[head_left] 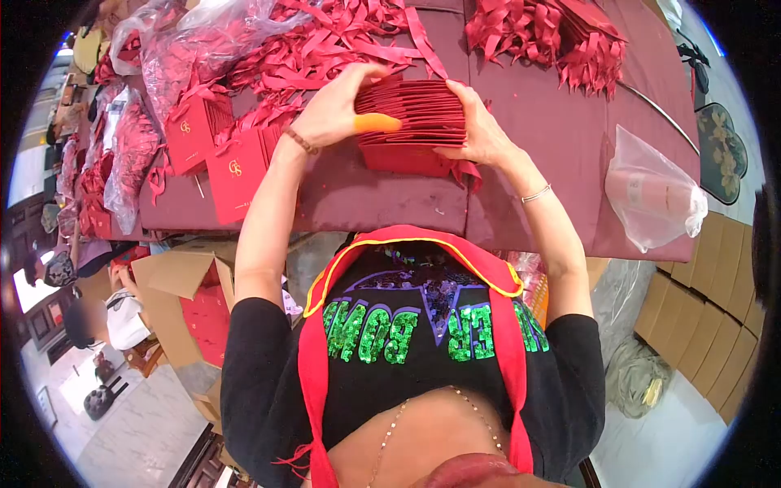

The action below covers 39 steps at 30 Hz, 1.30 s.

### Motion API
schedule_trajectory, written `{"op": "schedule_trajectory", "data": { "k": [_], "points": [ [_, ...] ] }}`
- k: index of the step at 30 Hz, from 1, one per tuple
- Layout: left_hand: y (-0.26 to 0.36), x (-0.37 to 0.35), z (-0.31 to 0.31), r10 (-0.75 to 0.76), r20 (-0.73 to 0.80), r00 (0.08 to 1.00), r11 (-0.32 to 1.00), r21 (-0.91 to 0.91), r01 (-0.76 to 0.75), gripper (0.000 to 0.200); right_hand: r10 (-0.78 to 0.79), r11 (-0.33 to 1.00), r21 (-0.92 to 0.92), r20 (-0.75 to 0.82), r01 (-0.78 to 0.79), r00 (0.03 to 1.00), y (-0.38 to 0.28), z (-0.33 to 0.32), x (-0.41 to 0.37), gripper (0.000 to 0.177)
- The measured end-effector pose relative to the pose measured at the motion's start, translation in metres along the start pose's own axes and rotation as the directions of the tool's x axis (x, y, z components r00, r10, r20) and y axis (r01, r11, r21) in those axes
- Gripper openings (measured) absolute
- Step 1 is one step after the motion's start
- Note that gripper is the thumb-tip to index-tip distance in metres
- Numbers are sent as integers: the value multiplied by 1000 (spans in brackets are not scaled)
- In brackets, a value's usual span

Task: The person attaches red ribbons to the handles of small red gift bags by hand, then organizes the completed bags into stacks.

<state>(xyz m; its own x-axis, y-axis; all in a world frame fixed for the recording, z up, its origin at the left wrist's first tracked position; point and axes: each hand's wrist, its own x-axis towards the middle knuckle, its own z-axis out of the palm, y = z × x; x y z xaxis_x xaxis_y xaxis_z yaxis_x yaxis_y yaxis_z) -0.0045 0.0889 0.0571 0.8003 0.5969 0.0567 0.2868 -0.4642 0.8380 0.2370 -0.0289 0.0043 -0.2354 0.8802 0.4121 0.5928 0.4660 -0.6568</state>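
Note:
A stack of red paper gift bags [411,114], edges fanned toward me, stands on the table between my hands. My left hand [346,110], with an orange cover on the thumb, closes on the stack's left side. On its right side my right hand [482,130] presses, fingers curled over the edges. A red ribbon [465,172] hangs out at the stack's lower right. Left of my left forearm stand more red bags [236,175] with a gold logo. Behind the stack lies a heap of red ribbon handles [325,53].
A dark red cloth covers the table [553,138]. More ribboned bags [561,41] lie at the back right; a clear plastic bag [647,191] is at the right edge. Cartons [700,309] stand to the right, an open carton [175,285] at lower left. Another person [122,317] sits at far left.

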Motion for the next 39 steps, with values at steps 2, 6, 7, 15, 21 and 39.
{"op": "schedule_trajectory", "data": {
  "k": [2, 6, 7, 15, 21, 39],
  "points": [
    [41, 7, 3, -28, 131, 991, 911, 411, -28, 105, 34, 999, -13, 17, -34, 999, -1, -1, -1, 102],
    [42, -1, 40, 14, 91, 996, 632, 771, -79, 115, 155, 987, -47, 35, -153, 987, -10, -3, -1, 111],
    [38, -1, 42, 18, 76, 997, 633, 771, -70, 115, 156, 987, -43, 32, -154, 987, -12, 0, -5, 111],
    [36, -3, 48, 26, 34, 999, 649, 760, -42, 110, 120, 890, -381, -334, -251, 935, -53, 23, -55, 69],
    [38, -10, 53, 62, 34, 998, 671, 739, -67, 107, 140, 971, -132, -352, -197, 925, -50, 19, -53, 52],
    [35, -10, 54, 92, 20, 996, 648, 758, -75, 106, 639, 575, 665, -2, -476, 769, -42, 14, -63, 25]
  ]
}}
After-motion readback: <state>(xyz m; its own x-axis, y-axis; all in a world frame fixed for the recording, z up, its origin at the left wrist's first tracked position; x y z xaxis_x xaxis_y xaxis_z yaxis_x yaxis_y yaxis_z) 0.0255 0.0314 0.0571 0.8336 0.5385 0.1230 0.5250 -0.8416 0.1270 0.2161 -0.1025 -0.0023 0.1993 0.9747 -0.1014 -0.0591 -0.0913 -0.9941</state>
